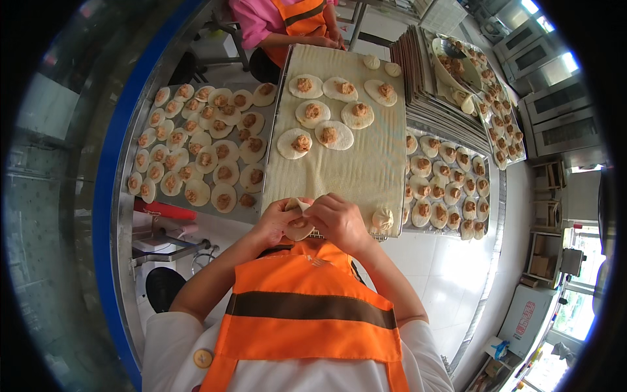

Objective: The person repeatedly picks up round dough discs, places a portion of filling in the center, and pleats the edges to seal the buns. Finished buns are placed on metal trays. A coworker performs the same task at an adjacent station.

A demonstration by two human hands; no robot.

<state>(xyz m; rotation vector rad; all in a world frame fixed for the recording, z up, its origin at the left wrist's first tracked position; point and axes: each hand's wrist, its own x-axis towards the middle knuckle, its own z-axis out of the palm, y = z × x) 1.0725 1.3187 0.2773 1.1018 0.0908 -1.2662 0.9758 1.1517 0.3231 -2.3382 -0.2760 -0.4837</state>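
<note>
**Held a dough wrapper [300, 230] between left hand [273, 221] and right hand [338, 221]**

Saw an orange apron [313, 330] nearest, cut off by the lower rim of the view. Just beyond it, had the grip of both hands clamped on the wrapper at the near edge of a cloth-covered board [353, 176], its dough drawn up and its filling partly covered. Could not make out the right fingertips well, tucked behind the knuckles.

Found a pleated bun [383, 219] at the board's near right corner and seven filled rounds [295, 145] farther up. Noted crowded rows of filled dough on a left tray [238, 212] and, to the right, more rows partly hidden by the board.

Farthest off, glimpsed two small buns [371, 62], stacked boards [418, 81], a bowl [445, 77] with contents hard to read, and a pink-sleeved co-worker [251, 23] cut off at the top.
</note>
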